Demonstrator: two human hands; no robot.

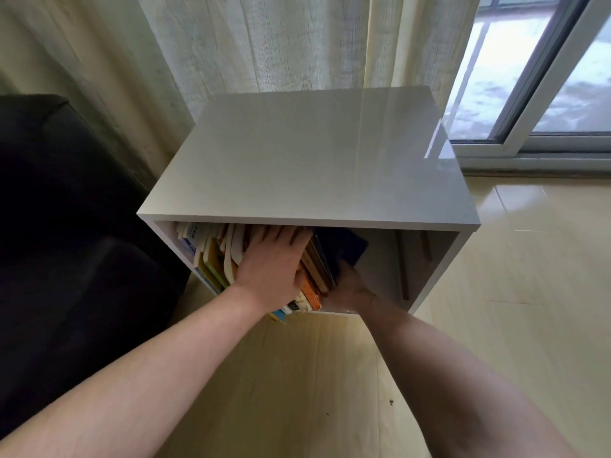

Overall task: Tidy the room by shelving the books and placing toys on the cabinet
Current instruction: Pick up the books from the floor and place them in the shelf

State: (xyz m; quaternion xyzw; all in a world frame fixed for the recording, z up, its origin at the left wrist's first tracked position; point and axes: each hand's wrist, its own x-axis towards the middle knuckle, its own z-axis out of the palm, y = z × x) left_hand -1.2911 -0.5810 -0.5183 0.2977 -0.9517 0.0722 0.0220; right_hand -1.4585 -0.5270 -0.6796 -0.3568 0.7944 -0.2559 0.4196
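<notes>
- A pale curtain (264, 44) hangs across the back, with a sliding window (535, 77) to its right above a glossy cream tile floor (512, 259).
- A dark sofa (59, 226) fills the left side, just beside the cabinet.
- The white cabinet (314, 160) stands in the middle, its glossy top bare and its open front facing the camera.
- Inside, a row of books (211, 259) fills the left part of the compartment; they stand on edge, leaning a little, long axes running from the open front toward the back, spines toward the camera.
- A dark blue book (347, 246) sits at the right end of that row, upright, touching the neighbouring brown volumes, its length pointing into the cabinet.
- The right part of the compartment holds no books that show.
- The left hand (274, 262) lies palm down on the tops of the books, fingers spread and reaching in under the cabinet's top.
- The right hand (350, 285) is low in shadow against the dark blue book's near edge; whether its fingers close around it cannot be told.
</notes>
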